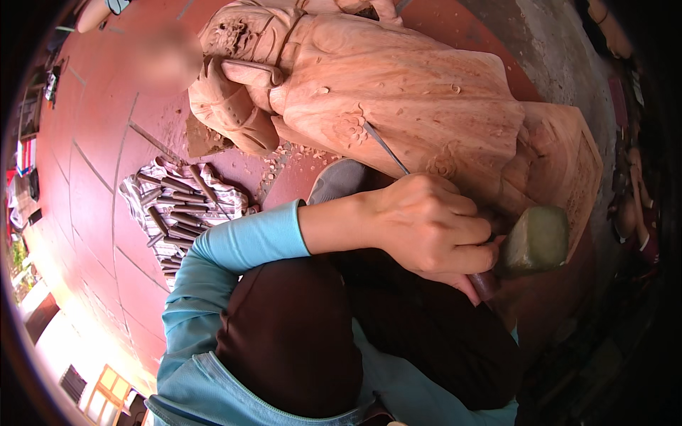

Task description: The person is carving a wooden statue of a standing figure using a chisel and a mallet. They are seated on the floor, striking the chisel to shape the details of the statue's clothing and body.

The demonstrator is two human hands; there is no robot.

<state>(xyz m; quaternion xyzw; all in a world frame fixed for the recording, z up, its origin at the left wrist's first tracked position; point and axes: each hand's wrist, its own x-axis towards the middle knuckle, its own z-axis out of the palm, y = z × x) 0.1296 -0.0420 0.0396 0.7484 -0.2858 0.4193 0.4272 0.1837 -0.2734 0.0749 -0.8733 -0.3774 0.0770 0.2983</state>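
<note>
left hand (433, 231) grips chisel (387, 148) on statue (398, 78); right hand unseen, can't tell. mallet head (538, 240) partly hides statue's base (561, 142). beside statue: chips (274, 167), tool-laden cloth (233, 193).

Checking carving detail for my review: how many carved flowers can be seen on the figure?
2: one carved flower by the tip of the chisel, one fainter flower just beyond the left hand. More may be hidden.

Floor (92, 192): glare, lower left
Carving (398, 78): softly lit
Upper left: blurred patch
Right: dim
Edges: black, distorted
</note>
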